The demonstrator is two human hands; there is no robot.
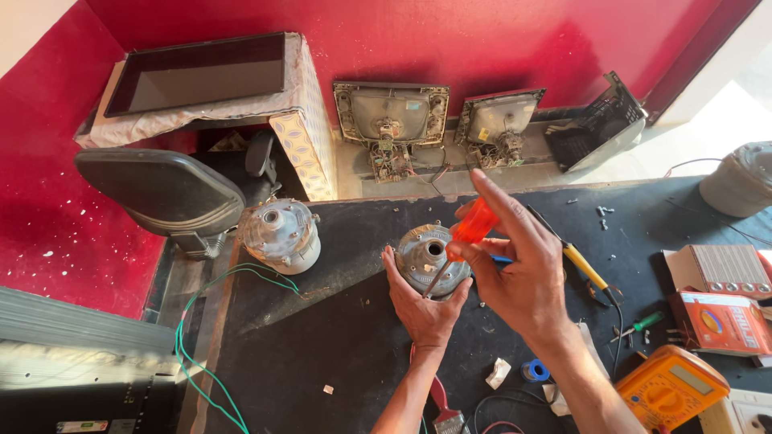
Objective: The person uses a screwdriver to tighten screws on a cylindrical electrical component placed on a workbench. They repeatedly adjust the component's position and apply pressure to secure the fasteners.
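Head view: looks down on a dark bench (322, 354) set against a red wall.
Motor: round grey metal motor housing (426, 259), upright near mid-bench, open hub on top.
Left hand: left hand (425, 309) cupped around the near side of the housing, fingers clasped against its rim.
Right hand: right hand (519, 273) closed on the orange handle of a screwdriver (466, 231), forefinger stretched out; shaft slants down to the housing top.
Handling: likely heavy, rigid, smooth-sided; best gripped around the rim or from underneath, clear of the hub.
Second motor: similar grey unit (281, 233) at the bench's left edge, well apart.
Packages: red-orange printed box (722, 321) at the right, a pale box with a ribbed silver part (720, 269) behind it.
Meter: yellow multimeter (671, 390), lower right.
Label: small strip sticker (80, 426), bottom left, too small to tell.
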